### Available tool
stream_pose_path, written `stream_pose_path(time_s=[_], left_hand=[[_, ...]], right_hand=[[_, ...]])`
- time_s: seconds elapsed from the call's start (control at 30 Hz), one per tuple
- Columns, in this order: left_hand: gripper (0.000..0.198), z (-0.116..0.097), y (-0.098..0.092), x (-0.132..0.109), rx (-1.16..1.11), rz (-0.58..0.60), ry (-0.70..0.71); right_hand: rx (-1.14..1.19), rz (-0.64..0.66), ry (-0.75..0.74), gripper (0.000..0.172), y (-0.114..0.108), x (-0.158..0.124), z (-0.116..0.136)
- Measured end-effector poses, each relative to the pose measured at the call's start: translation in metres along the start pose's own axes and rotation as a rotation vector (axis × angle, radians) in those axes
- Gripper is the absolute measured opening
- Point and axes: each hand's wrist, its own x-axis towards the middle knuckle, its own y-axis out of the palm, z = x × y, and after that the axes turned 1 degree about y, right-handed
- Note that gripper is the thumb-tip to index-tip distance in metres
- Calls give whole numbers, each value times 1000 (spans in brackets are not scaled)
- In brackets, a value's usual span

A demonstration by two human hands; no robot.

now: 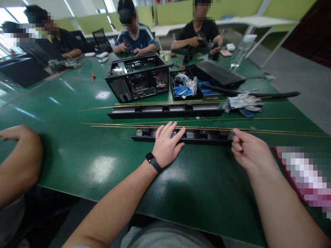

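Observation:
My left hand (169,146) lies with fingers spread across a black channel-shaped rail (191,140) and the thin brass-coloured rods (124,125) running along it. Dark blocks (203,132) sit inside this rail. At its right end my right hand (249,150) is closed in a pinch, fingertips close to the rods. What the pinch holds, if anything, is hidden. Farther back a second black rail (165,113) lies roughly parallel, with more thin rods (155,103) along its far edge.
Behind the rails stand an open computer case (137,81) and a black tray (186,94) with gloves. Another glove (243,103) lies near a black tube (274,94). A clear bottle (239,55) stands farther back. Another person's arm (20,162) rests at left; several people sit opposite.

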Motion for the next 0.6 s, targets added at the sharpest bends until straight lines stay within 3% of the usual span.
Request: stream_pose_path(time_s=[0.43, 0.6], left_hand=[[64, -1, 0, 0, -6, -8, 10], [67, 0, 0, 0, -7, 1, 0]], right_hand=[[-22, -9, -20, 30, 1, -1, -2], [-82, 41, -5, 42, -3, 5, -6]])
